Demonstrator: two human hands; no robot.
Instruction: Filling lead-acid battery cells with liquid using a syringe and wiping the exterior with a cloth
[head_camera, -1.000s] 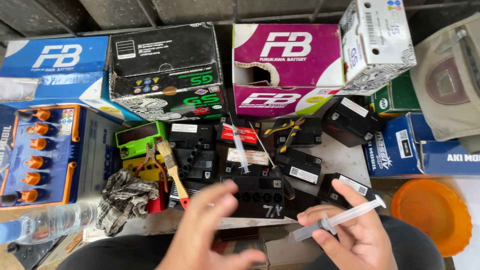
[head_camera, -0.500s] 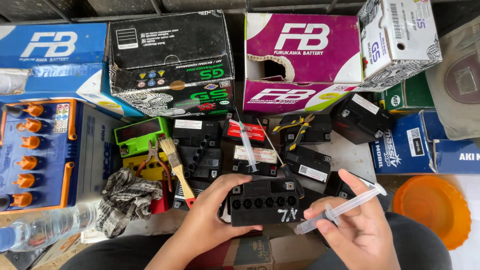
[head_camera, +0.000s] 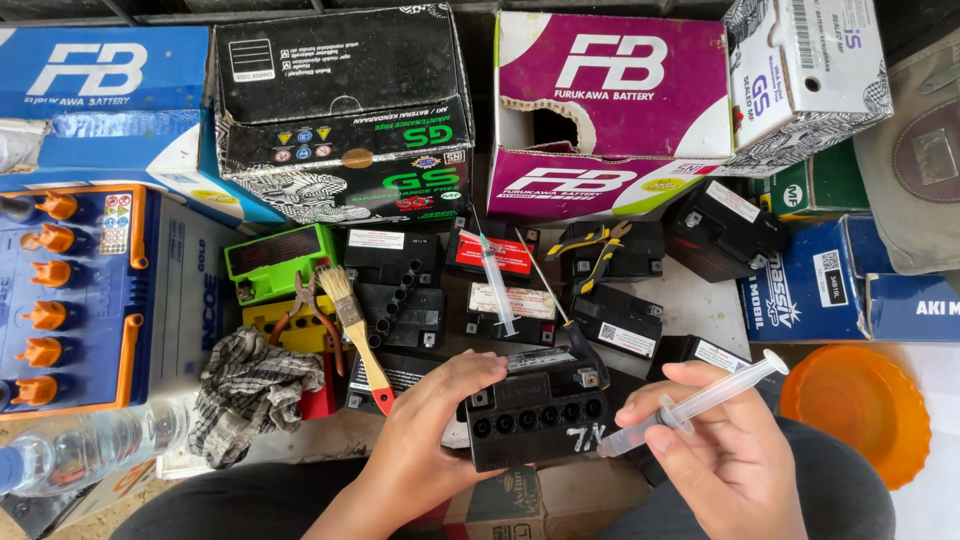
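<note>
Since a second ago the left hand (head_camera: 425, 440) has come down from mid-air and closed on the small black battery (head_camera: 535, 415) at lower centre, tilting its row of cell holes up. The right hand (head_camera: 725, 455) pinches a clear syringe (head_camera: 695, 405), tip just beside the battery's right edge.

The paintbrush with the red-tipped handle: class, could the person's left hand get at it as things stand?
Probably yes, but not freely. The paintbrush lies uncovered beside the left hand, its handle tip close to the fingers. However, that hand grips the small black battery, so it would likely have to let go first.
</note>
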